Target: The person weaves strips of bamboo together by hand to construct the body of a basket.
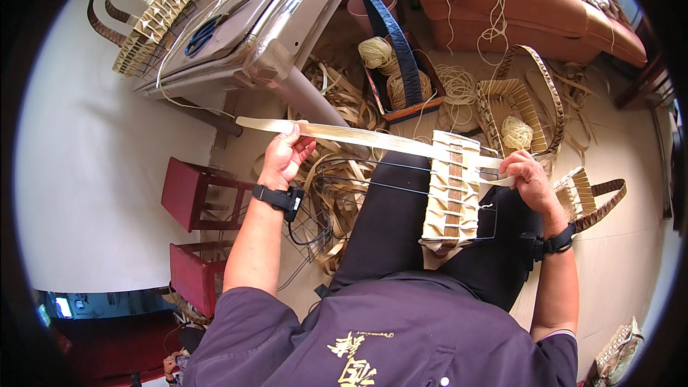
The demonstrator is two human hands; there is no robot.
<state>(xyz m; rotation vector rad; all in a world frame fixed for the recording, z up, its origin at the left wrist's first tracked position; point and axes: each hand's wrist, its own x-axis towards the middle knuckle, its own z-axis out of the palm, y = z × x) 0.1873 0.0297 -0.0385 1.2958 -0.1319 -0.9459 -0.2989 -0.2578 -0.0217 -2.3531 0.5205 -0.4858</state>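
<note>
A partly woven basket panel [453,204] rests across my thighs, its cream folded strips crossed by a brown band. Thin dark wires of its frame [373,185] stick out to the left and right of the weaving. Between thumb and fingers my left hand [285,156] pinches a long flat cream strip [358,136], which runs taut to the panel's upper part. On the panel's other side, my right hand [529,178] is closed on a cream strip beside the wires. Whether both hands hold one same strip, I cannot tell.
Scissors [215,29] lie on the grey table [287,0] at upper left. Loose strips [344,104] cover the floor beneath. A box with a blue handle [394,64], handled baskets [552,104], a brown sofa [509,14] and red stools [190,193] surround me.
</note>
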